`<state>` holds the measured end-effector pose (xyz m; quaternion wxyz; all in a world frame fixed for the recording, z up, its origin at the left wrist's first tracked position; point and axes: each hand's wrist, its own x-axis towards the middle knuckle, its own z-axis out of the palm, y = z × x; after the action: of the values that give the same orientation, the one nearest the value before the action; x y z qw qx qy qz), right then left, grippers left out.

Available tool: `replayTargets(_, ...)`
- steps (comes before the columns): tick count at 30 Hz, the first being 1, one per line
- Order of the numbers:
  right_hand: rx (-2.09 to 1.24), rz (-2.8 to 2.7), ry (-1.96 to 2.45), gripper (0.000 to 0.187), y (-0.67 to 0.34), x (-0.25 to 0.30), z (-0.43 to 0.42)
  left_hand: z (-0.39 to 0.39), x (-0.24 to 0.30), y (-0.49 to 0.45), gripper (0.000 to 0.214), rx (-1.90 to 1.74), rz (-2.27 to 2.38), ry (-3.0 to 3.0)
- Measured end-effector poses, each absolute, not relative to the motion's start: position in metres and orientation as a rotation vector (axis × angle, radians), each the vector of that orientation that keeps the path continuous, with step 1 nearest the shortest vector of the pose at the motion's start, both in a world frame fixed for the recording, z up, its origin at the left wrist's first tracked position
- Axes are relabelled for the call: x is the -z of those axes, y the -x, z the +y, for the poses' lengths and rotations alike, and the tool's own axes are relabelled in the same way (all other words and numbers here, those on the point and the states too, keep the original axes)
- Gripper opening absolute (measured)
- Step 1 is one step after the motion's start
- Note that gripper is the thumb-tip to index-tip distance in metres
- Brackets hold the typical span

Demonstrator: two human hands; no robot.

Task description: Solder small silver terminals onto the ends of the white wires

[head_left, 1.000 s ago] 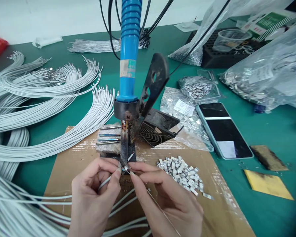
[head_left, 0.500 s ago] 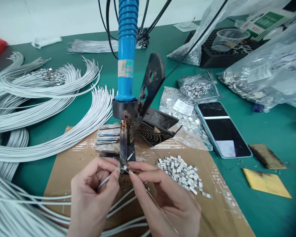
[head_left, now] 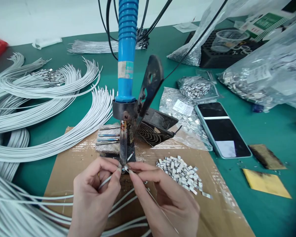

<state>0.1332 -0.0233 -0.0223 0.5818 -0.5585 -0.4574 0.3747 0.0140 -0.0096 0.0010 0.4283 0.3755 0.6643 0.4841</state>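
Note:
Under the tip of an upright, blue-handled soldering iron (head_left: 125, 79), my two hands meet at the fingertips. My left hand (head_left: 96, 194) pinches a white cable (head_left: 105, 182) near its end. A small shiny metal piece (head_left: 125, 168) lies between the fingertips, touching or almost touching the iron's tip; its details are too small to make out. Closed in a pinch, my right hand (head_left: 167, 194) has a thin solder wire (head_left: 162, 212) running from its fingertips down across the palm side. Right of the iron, a pile of small metal tabs (head_left: 180, 172) lies on the cardboard (head_left: 209, 214).
Bundles of white cables (head_left: 51, 148) fill the left side. Behind the iron is its dark metal stand (head_left: 151, 79). A phone (head_left: 224, 131), a yellow sponge (head_left: 266, 182), a brown pad (head_left: 267, 156) and plastic bags of metal parts (head_left: 263, 75) lie to the right.
My left hand has shifted slightly to the right. My right hand has barely moved, and both still pinch at the iron's tip.

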Motion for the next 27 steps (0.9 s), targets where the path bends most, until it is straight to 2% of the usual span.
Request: replayTargets(27, -0.724, -1.198, 1.207, 0.024, -0.1325, 0.0288, -0.0221, -0.0124, 0.0027, -0.0109, 0.01, -1.257, 1.67, -1.019)
